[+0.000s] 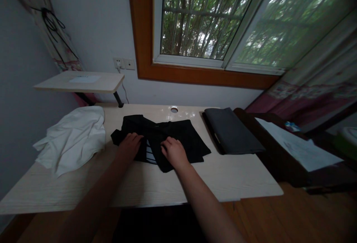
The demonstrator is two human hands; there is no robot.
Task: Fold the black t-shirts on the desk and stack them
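A black shirt (pixel 185 133) lies partly folded on the middle of the table, and a white patch with dark lines (pixel 150 152) shows between its folds. My left hand (pixel 130 144) is on the shirt's left part, its fingers closed on the cloth. On the near, middle part of the shirt, my right hand (pixel 173 150) pinches a fold that slants across it. Cloth hides some of the fingertips of both hands.
A crumpled white cloth (pixel 75 137) lies on the table (pixel 223 180) at left, below a small raised shelf (pixel 83 81). Folded dark grey cloth (pixel 231 129) sits at right. Beyond the table's right edge, a white sheet (pixel 298 144) rests on a dark brown surface.
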